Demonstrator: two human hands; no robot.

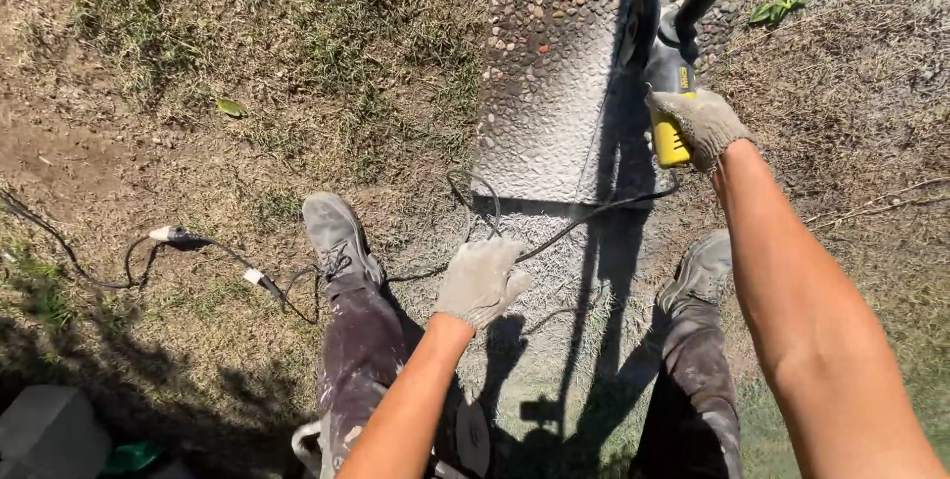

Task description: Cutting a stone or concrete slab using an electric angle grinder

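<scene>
My right hand [699,125], in a dusty grey work glove, grips the yellow body of an angle grinder [671,71]. The grinder's disc and black side handle rest over the right part of a pebble-faced concrete slab [546,83] lying on the ground. My left hand [480,281], also gloved, hangs free above the dusty ground between my feet, fingers loosely together, holding nothing. The grinder's black cable [584,217] runs from the tool down past the slab's near edge.
My two dusty shoes [336,237] stand either side of a patch of grey dust. A cable with white plugs [213,251] lies on dry grass at left. A grey block [49,431] sits at the bottom left corner.
</scene>
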